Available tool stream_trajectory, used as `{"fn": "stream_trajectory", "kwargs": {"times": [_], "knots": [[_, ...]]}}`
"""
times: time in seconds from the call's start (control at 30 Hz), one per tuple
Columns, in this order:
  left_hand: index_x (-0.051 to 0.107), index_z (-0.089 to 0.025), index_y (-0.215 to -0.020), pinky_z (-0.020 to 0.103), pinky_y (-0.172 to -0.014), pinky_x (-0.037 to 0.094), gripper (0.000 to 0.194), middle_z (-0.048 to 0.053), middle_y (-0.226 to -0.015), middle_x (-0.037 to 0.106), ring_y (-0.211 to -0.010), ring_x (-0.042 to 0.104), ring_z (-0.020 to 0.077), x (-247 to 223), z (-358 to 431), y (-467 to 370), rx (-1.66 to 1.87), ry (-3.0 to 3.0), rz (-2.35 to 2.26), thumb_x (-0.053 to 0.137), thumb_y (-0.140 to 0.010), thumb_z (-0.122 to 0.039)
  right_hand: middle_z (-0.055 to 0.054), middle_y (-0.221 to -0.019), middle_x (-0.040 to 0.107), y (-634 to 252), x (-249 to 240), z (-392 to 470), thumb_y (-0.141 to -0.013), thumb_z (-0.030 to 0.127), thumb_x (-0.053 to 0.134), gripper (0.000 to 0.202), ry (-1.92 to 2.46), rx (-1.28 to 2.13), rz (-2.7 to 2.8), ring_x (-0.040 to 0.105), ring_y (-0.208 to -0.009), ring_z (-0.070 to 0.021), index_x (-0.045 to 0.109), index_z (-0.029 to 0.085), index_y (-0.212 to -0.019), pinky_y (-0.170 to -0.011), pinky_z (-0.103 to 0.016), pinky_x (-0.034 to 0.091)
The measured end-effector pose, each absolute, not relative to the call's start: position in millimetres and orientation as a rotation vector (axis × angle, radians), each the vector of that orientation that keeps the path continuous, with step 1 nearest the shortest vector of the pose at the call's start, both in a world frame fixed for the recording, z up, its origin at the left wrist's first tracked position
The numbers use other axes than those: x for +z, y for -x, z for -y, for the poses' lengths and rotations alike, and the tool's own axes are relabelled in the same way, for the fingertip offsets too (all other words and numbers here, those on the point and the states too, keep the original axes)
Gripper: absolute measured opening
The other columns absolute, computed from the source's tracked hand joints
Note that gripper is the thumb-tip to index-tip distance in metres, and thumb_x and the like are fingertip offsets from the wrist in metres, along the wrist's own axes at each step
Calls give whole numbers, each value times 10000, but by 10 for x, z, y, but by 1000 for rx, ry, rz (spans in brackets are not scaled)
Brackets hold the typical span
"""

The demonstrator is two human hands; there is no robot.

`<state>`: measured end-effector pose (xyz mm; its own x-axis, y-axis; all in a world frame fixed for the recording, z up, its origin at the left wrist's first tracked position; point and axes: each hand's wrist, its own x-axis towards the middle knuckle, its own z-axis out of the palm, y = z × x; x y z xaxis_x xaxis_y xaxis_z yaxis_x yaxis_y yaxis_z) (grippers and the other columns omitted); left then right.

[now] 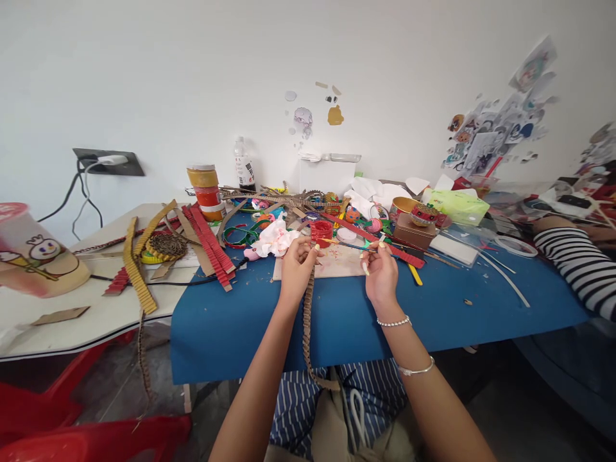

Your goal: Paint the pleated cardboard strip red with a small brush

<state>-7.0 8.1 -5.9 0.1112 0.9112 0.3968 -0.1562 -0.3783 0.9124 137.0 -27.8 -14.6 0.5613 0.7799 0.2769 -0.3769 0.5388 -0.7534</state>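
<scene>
Broadly, blue-covered bench spans mid-frame. Corrugated cardboard strip hangs at lower ctr., upper part pinched in L hand. R hand, just right of ctr., has fingertips closed on the brush. Red pot: ctr., beyond L hand. Thin brush: points left, tip near pot (contact unclear). Step in hand: prob. painting, at paint pickup; next move calls for steady strip w/ light brush contact.

brush: thin, blue handle, nearly level – frame center, just right of the strip's top
cardboard strip: brown, corrugated, drooping to lower center, end bent right
paint pot: red, upright – frame center
</scene>
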Motion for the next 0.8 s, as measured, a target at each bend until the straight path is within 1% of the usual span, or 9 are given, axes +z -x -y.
{"fn": "stream_trajectory", "kwargs": {"times": [0.43,0.63,0.8], "knots": [[468,-188,-916,225,-571,423,212,-25,-634,586,-555,539,97,-47,-78,72,1444,-1462,-788,531,-727,-261,41,-525,520,-1370,-148,261,-702,373,527,201,706,736,653,440,-438,-48,525,173,-693,-401,-180,260],[470,-190,-900,221,-559,432,214,-48,-591,526,-517,519,88,-45,-75,65,1447,-1433,-778,548,-714,-264,42,-530,518,-1377,-159,250,-697,361,534,197,705,741,646,440,-434,-44,532,164,-705,-401,-178,264],[482,-195,-906,230,-568,438,223,-45,-590,531,-539,542,100,-63,-89,65,1457,-1448,-777,553,-713,-280,43,-510,517,-1375,-173,242,-705,357,519,192,713,735,650,428,-424,-45,530,166,-710,-405,-181,268]]}}
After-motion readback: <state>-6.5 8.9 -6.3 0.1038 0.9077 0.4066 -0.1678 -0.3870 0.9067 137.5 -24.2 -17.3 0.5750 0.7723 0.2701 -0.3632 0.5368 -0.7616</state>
